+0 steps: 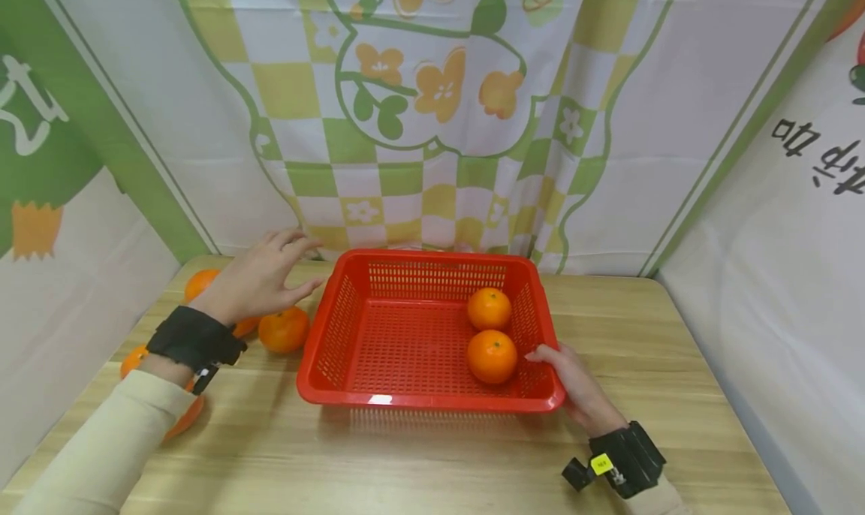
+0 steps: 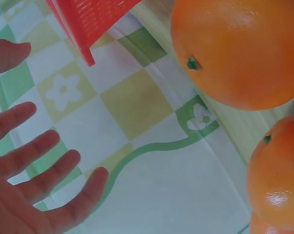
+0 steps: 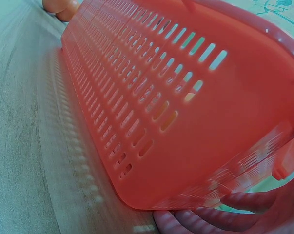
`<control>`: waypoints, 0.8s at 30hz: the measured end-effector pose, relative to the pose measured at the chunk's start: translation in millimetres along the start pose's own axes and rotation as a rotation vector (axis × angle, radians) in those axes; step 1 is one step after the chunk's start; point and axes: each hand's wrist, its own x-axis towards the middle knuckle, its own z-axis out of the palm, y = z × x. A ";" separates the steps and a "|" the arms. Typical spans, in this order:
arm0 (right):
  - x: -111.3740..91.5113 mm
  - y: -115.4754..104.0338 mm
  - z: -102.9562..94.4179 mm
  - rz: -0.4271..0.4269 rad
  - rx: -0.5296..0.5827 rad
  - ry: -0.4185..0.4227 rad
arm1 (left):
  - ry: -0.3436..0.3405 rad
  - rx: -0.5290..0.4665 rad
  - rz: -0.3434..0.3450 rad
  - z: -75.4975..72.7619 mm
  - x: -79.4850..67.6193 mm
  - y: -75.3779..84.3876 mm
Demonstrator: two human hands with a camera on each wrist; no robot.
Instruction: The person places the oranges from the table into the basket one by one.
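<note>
A red plastic basket (image 1: 432, 403) with slotted walls holds two oranges at its right side, a rear orange (image 1: 489, 308) and a front orange (image 1: 492, 356). My right hand (image 1: 574, 383) grips the basket's right rim, thumb over the edge and fingers on the outer wall in the right wrist view. Just outside the left rim, my left hand (image 1: 260, 271) is raised with fingers spread and nothing held. Below it on the table is an orange (image 1: 284, 329); the left wrist view shows a large orange (image 2: 237, 51) with a green stem, apart from the fingers.
Several more oranges lie on the wooden table (image 1: 642, 350) at the left, including a back one (image 1: 200, 282) and a front one (image 1: 134, 359), partly hidden by my left arm. A checkered, flowered curtain (image 1: 287, 91) hangs behind the basket, with printed cloth along both sides.
</note>
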 end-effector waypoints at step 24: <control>1.0 1.7 0.2 -0.002 -0.003 0.003 | -0.248 -0.073 -0.319 21.1 -30.0 -3.5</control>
